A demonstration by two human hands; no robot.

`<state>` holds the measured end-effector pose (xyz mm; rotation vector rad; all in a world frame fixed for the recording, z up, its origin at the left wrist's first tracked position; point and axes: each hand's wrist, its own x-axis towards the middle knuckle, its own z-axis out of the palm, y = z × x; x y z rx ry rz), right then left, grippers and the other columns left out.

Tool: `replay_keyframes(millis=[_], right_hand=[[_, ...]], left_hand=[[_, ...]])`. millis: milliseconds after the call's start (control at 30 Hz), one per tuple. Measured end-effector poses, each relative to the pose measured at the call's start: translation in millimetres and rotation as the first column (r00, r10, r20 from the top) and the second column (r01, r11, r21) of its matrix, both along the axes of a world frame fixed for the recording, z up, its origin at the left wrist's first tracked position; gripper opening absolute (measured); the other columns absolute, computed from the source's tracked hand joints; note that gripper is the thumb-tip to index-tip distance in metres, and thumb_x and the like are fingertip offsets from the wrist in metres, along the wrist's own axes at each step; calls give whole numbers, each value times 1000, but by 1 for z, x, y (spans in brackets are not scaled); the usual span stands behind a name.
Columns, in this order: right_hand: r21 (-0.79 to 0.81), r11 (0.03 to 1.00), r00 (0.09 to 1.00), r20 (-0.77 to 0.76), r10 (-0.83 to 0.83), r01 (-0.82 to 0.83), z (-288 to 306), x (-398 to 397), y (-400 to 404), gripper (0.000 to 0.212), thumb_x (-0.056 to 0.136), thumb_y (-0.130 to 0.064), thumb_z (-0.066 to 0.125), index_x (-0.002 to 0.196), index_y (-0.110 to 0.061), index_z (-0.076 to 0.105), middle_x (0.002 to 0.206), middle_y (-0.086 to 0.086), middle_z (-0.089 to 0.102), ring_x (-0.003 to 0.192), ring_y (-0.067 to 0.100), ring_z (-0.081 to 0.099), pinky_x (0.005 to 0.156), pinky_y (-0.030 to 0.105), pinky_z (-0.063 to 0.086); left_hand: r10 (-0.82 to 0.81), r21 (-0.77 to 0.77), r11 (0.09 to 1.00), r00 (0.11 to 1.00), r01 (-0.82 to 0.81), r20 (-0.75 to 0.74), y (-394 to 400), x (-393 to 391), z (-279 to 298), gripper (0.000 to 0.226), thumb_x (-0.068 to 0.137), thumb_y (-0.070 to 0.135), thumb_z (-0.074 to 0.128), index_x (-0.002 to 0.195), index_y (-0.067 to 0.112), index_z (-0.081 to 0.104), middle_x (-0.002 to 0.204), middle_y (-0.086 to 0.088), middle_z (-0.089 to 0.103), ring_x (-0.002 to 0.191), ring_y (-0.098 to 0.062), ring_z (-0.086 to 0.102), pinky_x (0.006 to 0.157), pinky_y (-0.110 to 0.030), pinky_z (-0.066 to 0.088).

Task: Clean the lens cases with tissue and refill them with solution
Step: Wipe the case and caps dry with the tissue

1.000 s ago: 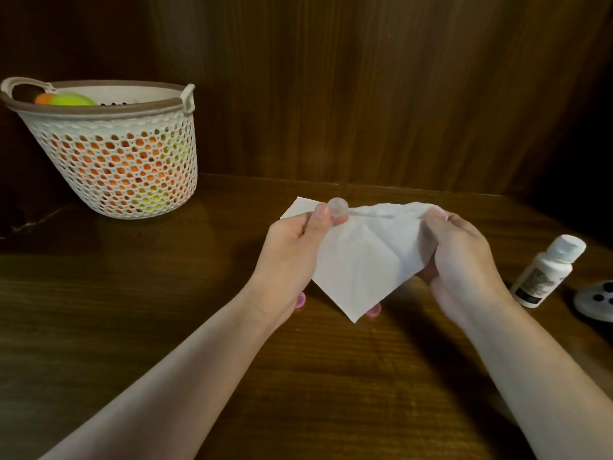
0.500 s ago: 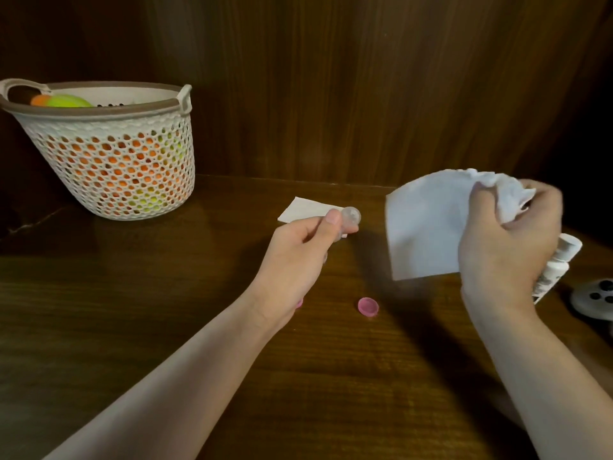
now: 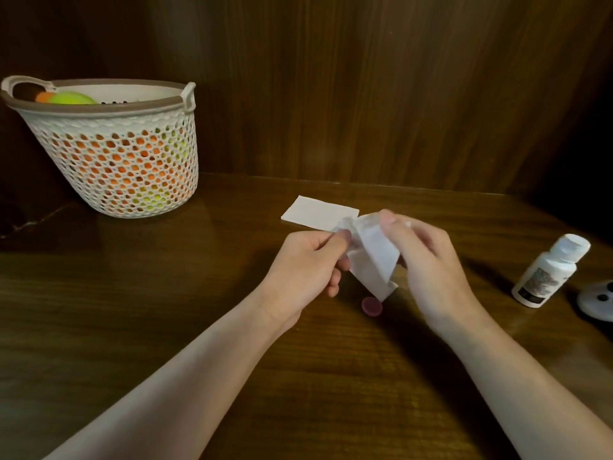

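Dark wood panelling fills the upper half of the frame, and below it runs a brown wooden table [image 3: 139, 327] with a fine, glossy grain. Near the middle of the frame both hands meet over a crumpled white tissue [image 3: 374, 260]. The left hand [image 3: 298, 267] has its fingers curled, thumb and forefinger pinching something at the tissue's upper left edge; that would be the lens case, but the paper hides it and I cannot make it out. The right hand [image 3: 428, 260] is blurred, its fingers bent round the tissue from the other side, gripping it.

By my judgement the wiping step is in hand: the tissue is being worked around or into the case. The next move calls for a small twisting rub, with the left pinch firm enough that the little case does not slip out. Refilling has not started, for the white plastic bottle [image 3: 550, 270] at the right edge stands leaning on the table with its cap on, well apart from the hands.

Just below the tissue's hanging corner lies a small round pink cap [image 3: 372, 307], flat on the wood. A second tissue [image 3: 318, 214], folded into a neat rectangle, lies just beyond the hands. At upper left sits a white openwork plastic basket [image 3: 109, 161] with a brown rim, orange and green things showing through its holes. A pale round thing [image 3: 597, 300] with dark spots is cut off at the right edge.
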<state>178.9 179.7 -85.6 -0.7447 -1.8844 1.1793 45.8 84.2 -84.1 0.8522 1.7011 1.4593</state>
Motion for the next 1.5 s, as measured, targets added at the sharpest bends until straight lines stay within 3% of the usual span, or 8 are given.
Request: replay_keyframes(millis=[133,367,767,933,1033,1200,1333,1500], right_hand=[[-4,997,995,71,73,-73,0,3,6,31,109,-43,56,95,-50,82,101,-25,77,97,-3,67,91,33,54],[16,1000,997,75,-11,10,-3,5,12,20,92,-37,81,110,-45,78,109,-22,74,106,7,70,87,39,65],[-142,990,997,-80,4,-15,-3,5,16,21,95,-21,80,94,-41,86,99,-13,83,98,11,79,88,48,66],[-23,994,989,-106,102,-105,0,10,13,18,87,-29,85,104,-35,85,102,-9,83,99,13,77,84,34,67],[-51,997,988,-149,46,-54,-2,10,15,10,93,-23,82,97,-32,87,98,-5,83,95,17,79,81,41,67],[-225,971,968,-251,24,-82,-2,9,19,14,84,-24,85,95,-32,87,101,-4,84,96,18,81,70,33,66],[-219,975,938,-345,-33,-46,-2,9,18,21,81,-28,83,102,-31,86,108,-5,83,104,16,79,79,36,68],[-170,985,947,-308,-94,43,-4,9,22,25,89,-25,82,95,-49,83,108,-20,81,105,1,76,86,40,67]], left_hand=[[-38,-37,999,998,40,41,-2,-1,1,30,111,33,54,102,15,76,70,1,65,51,-7,54,41,-16,38],[-227,113,973,939,204,259,-2,-6,3,30,107,23,55,128,8,70,89,-8,59,59,-10,48,55,-28,45],[-303,147,949,932,278,198,-5,-8,1,26,113,21,49,113,11,72,86,0,60,59,-7,47,58,-21,47],[-350,252,928,878,275,328,-7,-10,3,31,113,21,47,119,8,74,82,0,61,60,-9,41,57,-23,44],[-385,246,915,874,319,298,-8,-9,3,29,113,20,47,118,8,73,83,0,62,61,-9,42,58,-22,46],[-375,258,917,876,303,304,-4,-8,2,30,111,22,52,119,11,79,89,-2,59,63,-9,46,63,-25,49],[-237,251,956,908,154,346,1,-8,2,29,105,20,62,130,12,74,98,-4,76,67,-10,60,70,-25,57],[-147,239,966,972,100,186,-1,-12,2,20,103,26,68,122,25,70,114,4,82,100,-12,79,91,-32,65]])
